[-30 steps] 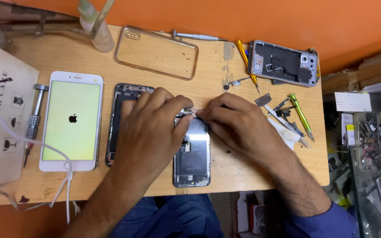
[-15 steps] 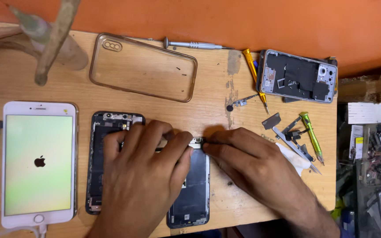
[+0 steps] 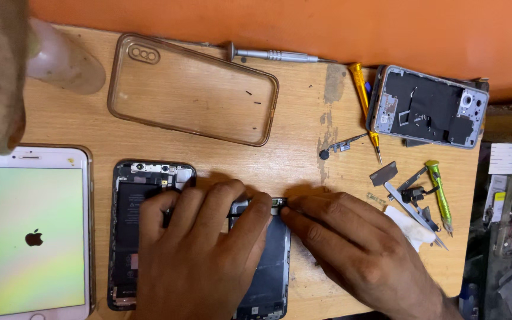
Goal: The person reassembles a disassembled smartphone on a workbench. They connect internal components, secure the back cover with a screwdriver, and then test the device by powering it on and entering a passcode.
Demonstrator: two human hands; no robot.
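The dark, flat phone screen panel (image 3: 266, 261) lies face down on the light wooden table (image 3: 303, 124), near the front edge, just right of the opened black phone body (image 3: 130, 207) with its insides showing. The left hand (image 3: 200, 255) lies flat across both, and its fingertips press on the top edge of the panel. The right hand (image 3: 357, 249) comes in from the right, and its fingertips pinch at a tiny part on that same top edge. The part is too small to make out.

Half a second ago the hands sat the same way, so the work is staying on that one little spot. The view has come in closer, though.

To the left lies a white phone with a lit, pale green screen (image 3: 29, 234). Behind the hands lies a clear, soft phone case (image 3: 194, 89), and beyond it a silver screwdriver (image 3: 274, 56). To the right are a yellow screwdriver (image 3: 364, 101), a grey phone frame (image 3: 428, 106), a green tool (image 3: 440, 192) and small loose parts.
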